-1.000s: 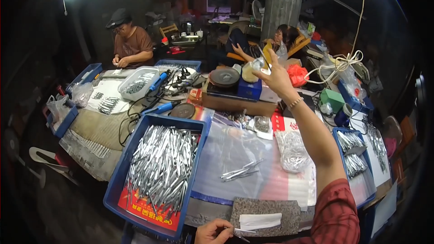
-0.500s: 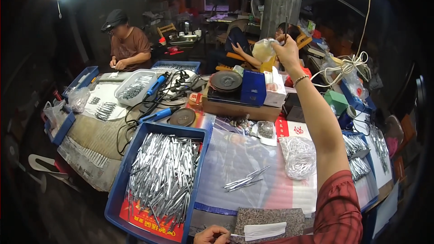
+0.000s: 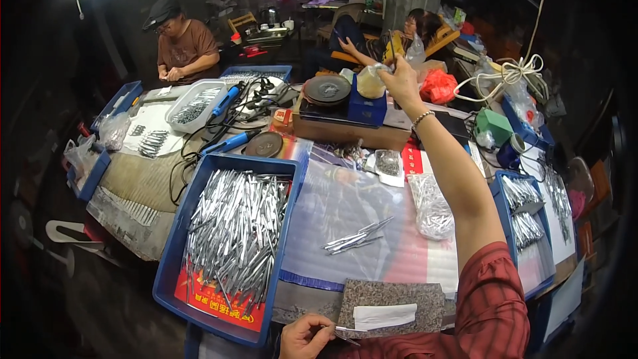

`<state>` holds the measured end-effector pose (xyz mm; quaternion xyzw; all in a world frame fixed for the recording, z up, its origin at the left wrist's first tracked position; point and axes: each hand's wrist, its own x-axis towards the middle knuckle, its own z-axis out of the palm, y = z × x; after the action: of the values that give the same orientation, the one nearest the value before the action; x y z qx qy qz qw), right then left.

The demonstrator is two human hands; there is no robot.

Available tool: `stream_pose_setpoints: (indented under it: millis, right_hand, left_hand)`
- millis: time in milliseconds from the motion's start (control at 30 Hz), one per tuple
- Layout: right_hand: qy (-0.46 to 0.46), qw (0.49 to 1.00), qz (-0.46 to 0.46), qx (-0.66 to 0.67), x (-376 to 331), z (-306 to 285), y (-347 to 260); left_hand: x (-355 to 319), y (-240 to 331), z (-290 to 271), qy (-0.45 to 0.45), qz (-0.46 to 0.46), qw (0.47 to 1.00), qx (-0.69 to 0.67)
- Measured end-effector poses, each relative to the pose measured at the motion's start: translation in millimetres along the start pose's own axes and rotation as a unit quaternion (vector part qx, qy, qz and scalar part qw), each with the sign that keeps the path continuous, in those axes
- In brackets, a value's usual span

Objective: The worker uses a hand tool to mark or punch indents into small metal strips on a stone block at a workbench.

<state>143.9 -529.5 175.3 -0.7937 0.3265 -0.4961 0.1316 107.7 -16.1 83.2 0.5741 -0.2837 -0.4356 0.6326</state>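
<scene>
My right hand (image 3: 401,84), arm stretched far forward, is closed on a pale yellowish lump in clear plastic (image 3: 370,82). A slim dark rod (image 3: 391,45) stands up from the same fingers. Just below the lump is a blue box (image 3: 367,108). At the lower edge my left hand (image 3: 306,336) pinches a slim metal piece (image 3: 344,334), whose kind I cannot make out. This piece reaches to a speckled stone slab (image 3: 425,302) bearing a folded white paper strip (image 3: 384,316). Several thin silvery strips (image 3: 359,236) lie beyond the slab on a plastic sheet (image 3: 319,199).
A blue tray (image 3: 159,279) full of silvery strips stands left of the slab. A bag of small pieces (image 3: 433,207) lies to the right. A round dark disc (image 3: 327,90), blue-handled tools (image 3: 229,143) and cables crowd the back. A person (image 3: 189,50) sits far left; another (image 3: 412,23) reclines behind.
My right hand has come down toward the blue box with the plastic-wrapped lump and the rod. My left hand still pinches the metal piece. The whole view has shifted slightly.
</scene>
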Motion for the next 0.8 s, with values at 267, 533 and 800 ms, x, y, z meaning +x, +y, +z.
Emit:
stream_pose_setpoints:
  millis: [267,533,800]
  right_hand:
    - [-0.010,0.996,-0.082,0.045,-53,-40,-21]
    - [-0.371,0.911,-0.120,-0.136,-169,-5,41]
    - [-0.371,0.894,-0.057,-0.246,-166,-3,76]
  left_hand:
    - [-3,-6,2,-0.009,0.003,1.000,0.002]
    - [5,1,14,-0.048,0.016,0.999,0.009]
    - [0,-7,15,-0.015,-0.004,1.000,-0.015]
